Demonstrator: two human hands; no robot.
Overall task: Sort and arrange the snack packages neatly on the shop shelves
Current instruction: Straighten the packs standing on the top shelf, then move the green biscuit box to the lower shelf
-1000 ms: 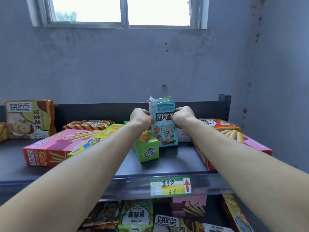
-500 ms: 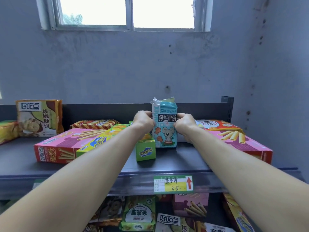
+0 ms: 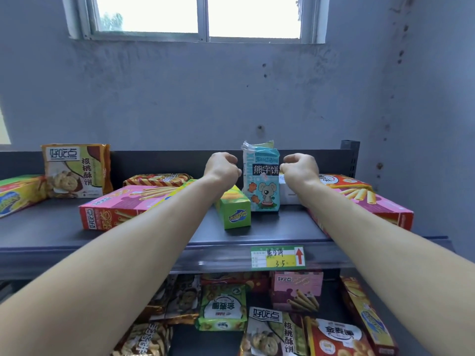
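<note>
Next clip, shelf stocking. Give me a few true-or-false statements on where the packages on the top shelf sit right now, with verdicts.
1. The blue bear pack stands upright on the top shelf, between the left hand and the right hand. True.
2. The green box lies to the right of the blue bear pack. False: it lies just to its left.
3. A price tag with a red arrow sits on the shelf's front edge. True.
4. The pink box stands upright against the back panel. False: it lies on its broad face, towards the front.
</note>
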